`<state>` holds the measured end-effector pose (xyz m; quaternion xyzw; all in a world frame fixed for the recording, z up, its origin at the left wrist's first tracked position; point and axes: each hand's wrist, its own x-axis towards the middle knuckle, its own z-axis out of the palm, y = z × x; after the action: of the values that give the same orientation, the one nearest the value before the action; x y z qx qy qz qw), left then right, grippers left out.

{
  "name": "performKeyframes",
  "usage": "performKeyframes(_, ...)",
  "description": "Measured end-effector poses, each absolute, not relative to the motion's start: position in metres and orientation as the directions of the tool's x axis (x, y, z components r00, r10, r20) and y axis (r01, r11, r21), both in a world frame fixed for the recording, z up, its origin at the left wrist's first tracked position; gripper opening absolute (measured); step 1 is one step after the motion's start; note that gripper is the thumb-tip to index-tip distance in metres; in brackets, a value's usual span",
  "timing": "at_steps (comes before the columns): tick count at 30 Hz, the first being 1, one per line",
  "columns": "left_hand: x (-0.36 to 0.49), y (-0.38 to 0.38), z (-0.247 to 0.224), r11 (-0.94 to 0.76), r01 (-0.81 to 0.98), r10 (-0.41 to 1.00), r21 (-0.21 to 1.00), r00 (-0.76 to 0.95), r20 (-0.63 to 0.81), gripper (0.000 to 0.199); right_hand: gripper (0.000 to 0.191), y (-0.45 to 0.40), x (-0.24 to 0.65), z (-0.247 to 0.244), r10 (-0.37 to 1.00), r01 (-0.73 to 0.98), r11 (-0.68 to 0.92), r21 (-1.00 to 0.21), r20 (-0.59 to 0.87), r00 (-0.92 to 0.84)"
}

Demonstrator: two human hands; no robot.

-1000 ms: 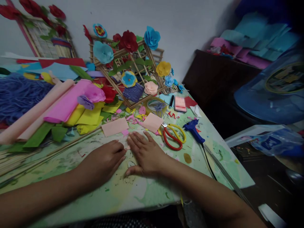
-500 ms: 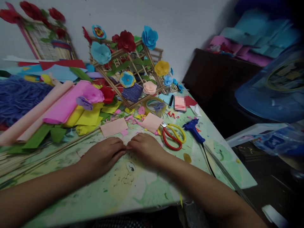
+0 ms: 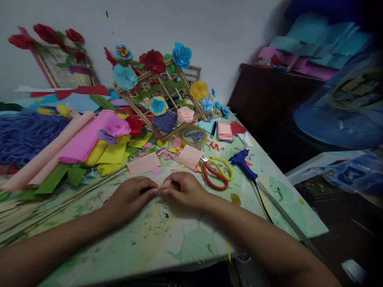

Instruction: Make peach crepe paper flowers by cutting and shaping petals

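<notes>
Between the fingertips of both hands is a small piece of light pink paper [image 3: 165,185], mostly covered by my fingers. My left hand [image 3: 131,196] pinches its left end, and my right hand [image 3: 188,190] pinches the right end. Just beyond them lie a pink paper rectangle [image 3: 144,164] on the left and another pink paper piece [image 3: 189,156] on the right. Scissors [image 3: 215,174] with one red and one yellow handle rest to the right of my right hand. Past the scissors lies a blue glue gun [image 3: 243,164] with a black cord.
Bamboo stick frames with paper flowers [image 3: 167,91] stand at the back. Paper rolls [image 3: 86,137], purple yarn [image 3: 26,135] and thin sticks [image 3: 26,213] cover the left. A tape roll [image 3: 191,135] lies behind the paper scraps. Metal wires [image 3: 281,213] cross the table's right edge.
My fingers have shifted on the pink paper, and more of it shows between them. The right hand's fingers have lifted and curled. The whole view has tilted slightly.
</notes>
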<state>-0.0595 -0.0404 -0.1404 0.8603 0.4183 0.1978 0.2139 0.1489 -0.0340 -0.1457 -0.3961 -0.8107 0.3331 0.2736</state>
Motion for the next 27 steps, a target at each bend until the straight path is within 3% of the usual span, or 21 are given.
performKeyframes(5, -0.057, -0.043, -0.139, -0.527, 0.64, 0.822, 0.559, 0.552, 0.143, 0.03, 0.015, -0.032, 0.145, -0.153, 0.89, 0.364, 0.305, -0.88, 0.127, -0.438)
performKeyframes(11, -0.054, -0.046, -0.137, -0.528, 0.598, 0.808, 0.603, 0.573, 0.14, 0.03, 0.013, -0.035, 0.14, -0.151, 0.907, 0.269, 0.212, -0.94, 0.087, -0.411)
performKeyframes(15, -0.054, -0.047, -0.14, -0.56, 0.564, 0.778, 0.607, 0.609, 0.153, 0.036, 0.01, -0.039, 0.139, -0.147, 0.902, 0.362, 0.274, -0.891, 0.107, -0.418)
performKeyframes(18, -0.054, -0.049, -0.143, -0.577, 0.53, 0.749, 0.621, 0.647, 0.144, 0.035, 0.023, -0.042, 0.139, -0.147, 0.866, 0.408, 0.377, -0.832, 0.16, -0.474)
performKeyframes(22, -0.053, -0.052, -0.145, -0.588, 0.529, 0.733, 0.612, 0.667, 0.129, 0.035, 0.009, -0.043, 0.139, -0.148, 0.82, 0.439, 0.473, -0.764, 0.198, -0.538)
performKeyframes(27, -0.054, -0.051, -0.143, -0.511, 0.535, 0.762, 0.673, 0.644, 0.067, 0.034, 0.011, -0.037, 0.145, -0.144, 0.831, 0.486, 0.476, -0.733, 0.194, -0.522)
